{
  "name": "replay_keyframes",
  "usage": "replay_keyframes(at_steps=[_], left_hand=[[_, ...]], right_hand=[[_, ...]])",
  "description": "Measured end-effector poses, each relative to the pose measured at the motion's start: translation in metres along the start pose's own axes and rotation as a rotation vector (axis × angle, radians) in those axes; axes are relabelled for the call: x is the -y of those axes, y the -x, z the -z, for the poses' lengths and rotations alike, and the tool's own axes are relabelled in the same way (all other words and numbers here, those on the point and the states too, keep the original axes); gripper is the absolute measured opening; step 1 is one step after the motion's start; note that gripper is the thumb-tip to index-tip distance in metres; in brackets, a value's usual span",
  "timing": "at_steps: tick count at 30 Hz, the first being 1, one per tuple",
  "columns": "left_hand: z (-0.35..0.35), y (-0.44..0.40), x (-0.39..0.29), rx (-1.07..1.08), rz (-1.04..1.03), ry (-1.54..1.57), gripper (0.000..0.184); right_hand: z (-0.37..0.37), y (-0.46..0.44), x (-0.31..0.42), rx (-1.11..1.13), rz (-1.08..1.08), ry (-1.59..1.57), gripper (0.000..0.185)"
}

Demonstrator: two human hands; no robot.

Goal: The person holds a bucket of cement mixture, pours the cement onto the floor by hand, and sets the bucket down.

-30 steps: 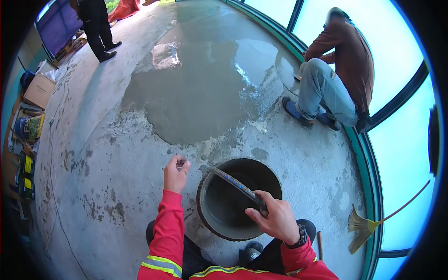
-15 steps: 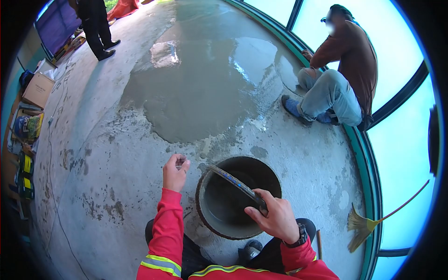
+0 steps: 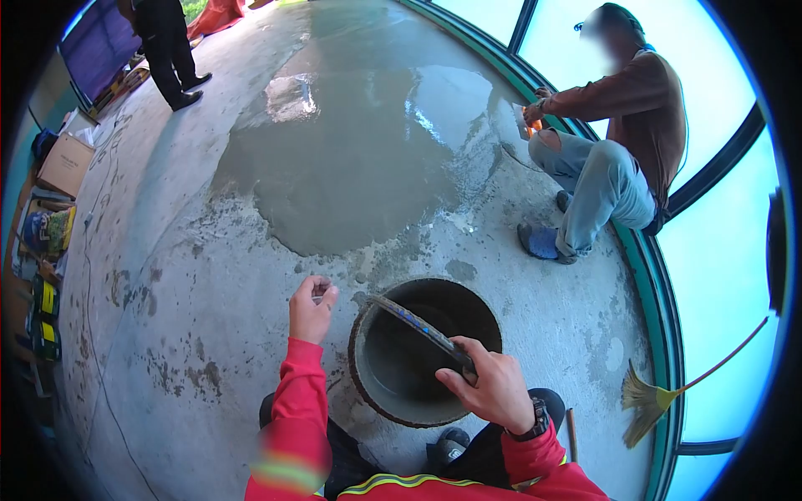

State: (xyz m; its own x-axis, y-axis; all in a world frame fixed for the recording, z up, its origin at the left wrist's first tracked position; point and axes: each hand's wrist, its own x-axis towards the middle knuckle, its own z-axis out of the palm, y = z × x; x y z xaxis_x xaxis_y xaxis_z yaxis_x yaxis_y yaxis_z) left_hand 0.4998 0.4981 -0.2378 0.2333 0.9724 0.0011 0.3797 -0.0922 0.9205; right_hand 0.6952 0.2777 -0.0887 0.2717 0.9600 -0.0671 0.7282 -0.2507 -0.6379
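Note:
A dark, round bucket [image 3: 361, 376] stands on the floor in front of me, with grey residue on its inner wall. My right hand [image 3: 494, 388] is closed round the lower end of a curved, dark bucket handle [image 3: 418, 324] with blue marks. This handle slants across the opening, its far end by the left rim. Left of the bucket, my left hand [image 3: 312, 311] hovers with its fingers curled in and nothing visible in them. Beyond both hands, smooth wet cement [image 3: 351, 175] covers part of the rough concrete floor [image 3: 192, 292].
A co-worker [image 3: 618, 150] squats by the window frame at right, holding something orange [image 3: 531, 123]. Another person [image 3: 167, 50] stands at back left. A broom [image 3: 647, 407] leans at right. Along the left wall lie a cardboard box [image 3: 67, 164] and a cable [image 3: 93, 351].
The co-worker at right has shifted: an arm now reaches forward with the orange thing, and the feet have moved. My hands, the handle and the bucket stay nearly where they were.

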Motion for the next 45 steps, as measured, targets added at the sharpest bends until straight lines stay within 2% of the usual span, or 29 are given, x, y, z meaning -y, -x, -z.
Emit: replay_keyframes(at_steps=[45], left_hand=[[-0.0020, 0.0005, -0.0013, 0.028, -0.029, -0.013, 0.020]], right_hand=[[0.0023, -0.0005, -0.0014, 0.042, 0.003, 0.009, 0.048]])
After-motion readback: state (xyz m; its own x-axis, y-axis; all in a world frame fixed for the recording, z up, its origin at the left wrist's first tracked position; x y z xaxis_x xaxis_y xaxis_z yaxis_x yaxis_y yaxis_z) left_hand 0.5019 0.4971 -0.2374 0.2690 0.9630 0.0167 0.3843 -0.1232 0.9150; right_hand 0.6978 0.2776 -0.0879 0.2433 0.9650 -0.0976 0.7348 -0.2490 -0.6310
